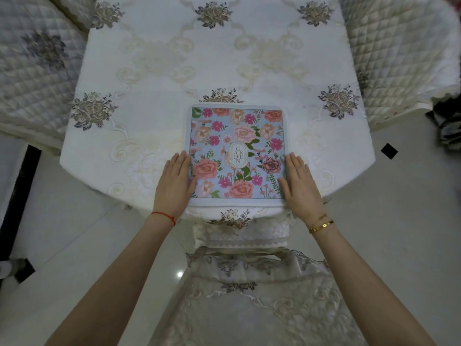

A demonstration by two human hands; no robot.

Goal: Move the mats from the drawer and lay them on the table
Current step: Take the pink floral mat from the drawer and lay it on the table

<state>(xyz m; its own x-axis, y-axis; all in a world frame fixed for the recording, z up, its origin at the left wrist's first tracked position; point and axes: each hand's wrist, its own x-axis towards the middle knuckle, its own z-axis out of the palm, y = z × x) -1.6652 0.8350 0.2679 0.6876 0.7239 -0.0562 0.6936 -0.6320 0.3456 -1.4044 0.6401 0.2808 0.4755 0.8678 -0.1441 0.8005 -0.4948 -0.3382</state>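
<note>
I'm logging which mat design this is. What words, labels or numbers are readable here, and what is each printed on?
"GARDEN": gold letters in two staggered columns inside the oval emblem at the middle of the floral mat, which lies on the table between the left hand and the right hand.
Fine marks along the emblem's border: too small to read, if they are text at all.
No other text, brand or number shows.

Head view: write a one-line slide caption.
Both hands, left and right, press flat on the side edges of a floral mat lying at the near edge of the table.
</note>
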